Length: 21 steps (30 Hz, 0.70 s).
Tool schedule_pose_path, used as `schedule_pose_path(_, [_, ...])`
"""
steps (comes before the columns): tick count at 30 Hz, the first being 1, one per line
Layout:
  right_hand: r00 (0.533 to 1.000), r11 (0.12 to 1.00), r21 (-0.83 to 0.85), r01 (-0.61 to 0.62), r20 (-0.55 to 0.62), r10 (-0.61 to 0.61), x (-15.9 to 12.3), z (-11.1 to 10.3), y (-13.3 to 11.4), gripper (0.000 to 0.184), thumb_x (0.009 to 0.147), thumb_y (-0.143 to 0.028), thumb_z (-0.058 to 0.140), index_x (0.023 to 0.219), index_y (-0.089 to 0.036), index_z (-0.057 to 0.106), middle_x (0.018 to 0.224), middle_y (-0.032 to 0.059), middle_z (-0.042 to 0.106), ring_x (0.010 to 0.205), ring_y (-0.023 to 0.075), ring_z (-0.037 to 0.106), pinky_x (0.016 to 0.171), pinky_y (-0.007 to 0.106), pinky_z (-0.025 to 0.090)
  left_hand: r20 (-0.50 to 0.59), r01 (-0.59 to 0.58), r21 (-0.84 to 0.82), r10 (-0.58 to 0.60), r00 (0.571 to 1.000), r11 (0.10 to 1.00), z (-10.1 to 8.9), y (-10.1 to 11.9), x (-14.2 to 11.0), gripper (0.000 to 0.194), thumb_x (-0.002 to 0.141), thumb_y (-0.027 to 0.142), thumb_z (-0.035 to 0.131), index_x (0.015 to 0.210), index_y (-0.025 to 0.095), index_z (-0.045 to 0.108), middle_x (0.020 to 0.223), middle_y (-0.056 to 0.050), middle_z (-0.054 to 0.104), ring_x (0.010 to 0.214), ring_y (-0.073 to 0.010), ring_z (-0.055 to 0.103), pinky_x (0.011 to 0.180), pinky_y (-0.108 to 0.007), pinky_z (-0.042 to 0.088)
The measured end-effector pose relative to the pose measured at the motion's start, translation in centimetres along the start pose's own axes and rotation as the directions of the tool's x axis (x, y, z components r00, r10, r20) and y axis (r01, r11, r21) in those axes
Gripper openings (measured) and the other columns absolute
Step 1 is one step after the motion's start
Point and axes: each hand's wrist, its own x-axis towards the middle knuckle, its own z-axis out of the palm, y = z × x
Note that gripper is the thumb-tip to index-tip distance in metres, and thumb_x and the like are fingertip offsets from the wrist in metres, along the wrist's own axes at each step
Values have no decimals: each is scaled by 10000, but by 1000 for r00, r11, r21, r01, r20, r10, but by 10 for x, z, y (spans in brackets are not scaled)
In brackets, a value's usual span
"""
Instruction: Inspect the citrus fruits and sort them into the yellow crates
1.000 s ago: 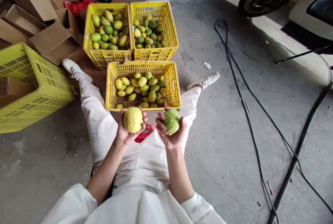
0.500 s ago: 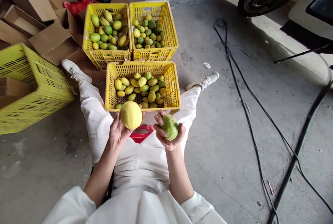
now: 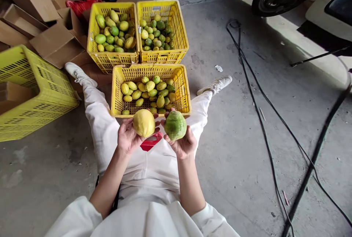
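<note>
A yellow lemon (image 3: pixel 143 123) rests in my left hand (image 3: pixel 127 138), whose fingers curl round its side and underside. My right hand (image 3: pixel 184 146) grips a green lemon (image 3: pixel 175 125) with a rough, paler patch. The two fruits are side by side with a small gap between them, above my lap. Just beyond them stands the near yellow crate (image 3: pixel 187 94), with several yellow and green lemons (image 3: pixel 150 86) lying in it. A red plastic piece (image 3: pixel 150 141) with an opening shows below and between my hands.
Two more yellow crates (image 3: pixel 93 51) (image 3: pixel 181 46) of lemons stand behind the near one. At left are a larger yellow crate (image 3: pixel 52 97) and cardboard boxes (image 3: pixel 55 42). Black cables (image 3: pixel 261 130) cross the floor at right, near a parked vehicle (image 3: pixel 327 13).
Both hands have drawn closer together. The yellow lemon has shifted right and slightly down. The green lemon has moved left and up and has been turned, showing more of its surface.
</note>
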Motion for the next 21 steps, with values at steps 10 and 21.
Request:
schedule_pose_path(10, [999,999,-34,35,42,-34,7,2,10,331,727,-429,702,1016,-284,628,981,11,624,774,171,619,471,229,512,33,12,52,-13,999,999,-12,-5,8,504,735,387,676,1193,198,586,1080,-117,679,1046,-307,647,852,-480,559])
schedule_pose_path(21, [998,991,132,39,-60,-31,2,-2,4,641,627,-538,731,1203,-292,592,1060,34,662,759,135,611,477,193,548,49,-20,43,18,999,999,-5,7,1,523,762,254,535,1281,198,536,1140,-125,675,1138,-352,609,905,-577,507])
